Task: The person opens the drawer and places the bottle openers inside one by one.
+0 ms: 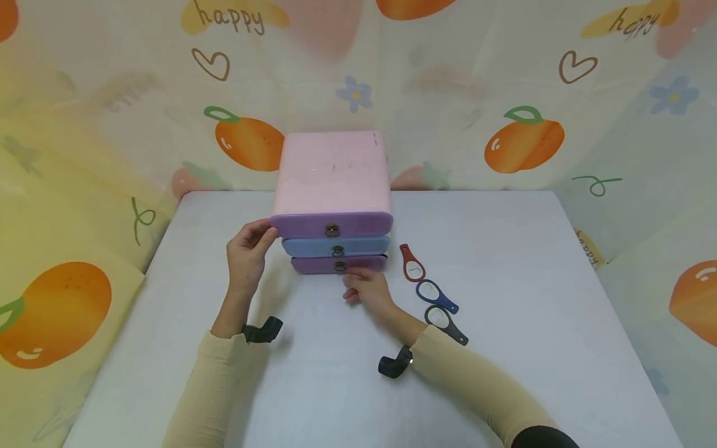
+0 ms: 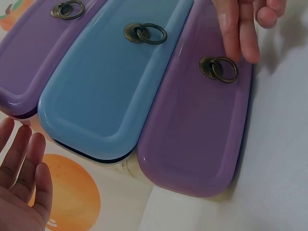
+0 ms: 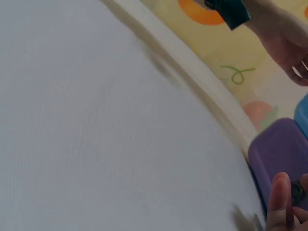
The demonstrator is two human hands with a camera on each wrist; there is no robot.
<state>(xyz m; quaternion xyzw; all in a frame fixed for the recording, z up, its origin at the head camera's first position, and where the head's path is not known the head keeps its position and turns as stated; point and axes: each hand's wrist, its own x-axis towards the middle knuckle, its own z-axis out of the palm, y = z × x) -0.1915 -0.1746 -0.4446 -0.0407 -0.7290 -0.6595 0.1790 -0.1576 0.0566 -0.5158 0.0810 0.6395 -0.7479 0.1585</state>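
Note:
A small chest of drawers (image 1: 336,174) has a pink top and three drawers with brass ring pulls. The top drawer (image 1: 302,225) is purple, the middle drawer (image 2: 106,86) blue and the bottom drawer (image 2: 192,125) purple. At the chest's upper left edge is my left hand (image 1: 249,255), its fingers loosely extended beside the top drawer's end in the left wrist view. My right hand (image 1: 370,289) is at the bottom drawer's front. Two of its fingers (image 2: 232,29) reach down beside the ring pull (image 2: 225,70); the ring still shows whole.
To the right of the chest lie three small magnifier-shaped pieces: red (image 1: 412,264), blue (image 1: 437,295) and black (image 1: 446,323). They rest on the white-covered table (image 1: 532,280). A fruit-printed cloth (image 1: 437,81) hangs behind the chest.

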